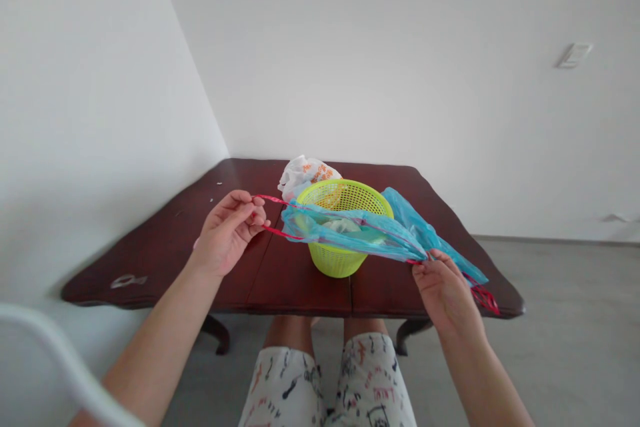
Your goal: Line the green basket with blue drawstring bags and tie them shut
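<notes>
Our left hand [227, 233] and right hand [445, 293] pull a red drawstring [277, 199] taut between them.
Each hand is closed on the string, holding the blue plastic bag [350, 230] up across the front of the lime-green basket [335, 260] on the table [300, 280]. So far the bag only spans the basket, leaving much of its rim and side uncovered; a white plastic bag [305, 173] sits just behind.

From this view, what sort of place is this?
Probably a plain room in a home, perhaps a dining corner: a dark wooden drop-leaf table, bare white walls with a wall plate, and a smooth grey floor.
</notes>
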The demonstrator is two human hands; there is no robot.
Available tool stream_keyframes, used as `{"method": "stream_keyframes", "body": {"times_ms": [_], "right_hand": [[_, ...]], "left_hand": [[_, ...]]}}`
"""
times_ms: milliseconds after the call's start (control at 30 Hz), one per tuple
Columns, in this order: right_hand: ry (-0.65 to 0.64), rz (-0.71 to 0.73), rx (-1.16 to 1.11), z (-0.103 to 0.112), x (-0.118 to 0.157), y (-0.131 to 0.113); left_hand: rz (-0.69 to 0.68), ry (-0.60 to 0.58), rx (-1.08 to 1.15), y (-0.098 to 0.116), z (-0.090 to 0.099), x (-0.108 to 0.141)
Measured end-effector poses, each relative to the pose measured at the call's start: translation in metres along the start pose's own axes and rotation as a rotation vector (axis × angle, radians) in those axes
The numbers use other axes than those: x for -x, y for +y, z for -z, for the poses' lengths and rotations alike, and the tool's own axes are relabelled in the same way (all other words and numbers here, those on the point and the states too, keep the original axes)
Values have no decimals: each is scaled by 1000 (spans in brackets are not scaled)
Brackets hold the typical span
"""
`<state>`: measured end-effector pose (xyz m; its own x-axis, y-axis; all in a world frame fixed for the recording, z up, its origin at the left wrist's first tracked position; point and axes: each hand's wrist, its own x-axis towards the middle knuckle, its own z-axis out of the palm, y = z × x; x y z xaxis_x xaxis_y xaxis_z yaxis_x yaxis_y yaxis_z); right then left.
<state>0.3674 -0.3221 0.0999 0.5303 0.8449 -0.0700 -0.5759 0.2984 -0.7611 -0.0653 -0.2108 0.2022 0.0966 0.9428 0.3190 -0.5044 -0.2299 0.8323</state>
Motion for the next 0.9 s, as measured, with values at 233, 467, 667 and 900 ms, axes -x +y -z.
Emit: {"method": "stream_keyframes", "body": {"times_ms": [233, 467, 667, 900], "right_hand": [[-135, -111, 29, -2, 18, 3], [-171, -132, -31, -13, 22, -19], [-113, -45, -118, -14, 9, -46], [-306, -128, -45, -21, 2, -71]], "left_hand": [[-10, -19, 24, -5, -3, 3], [-47, -17, -40, -9, -9, 6], [-35, 23, 2, -14, 1, 1], [-38, 35, 65, -36, 20, -10]]}}
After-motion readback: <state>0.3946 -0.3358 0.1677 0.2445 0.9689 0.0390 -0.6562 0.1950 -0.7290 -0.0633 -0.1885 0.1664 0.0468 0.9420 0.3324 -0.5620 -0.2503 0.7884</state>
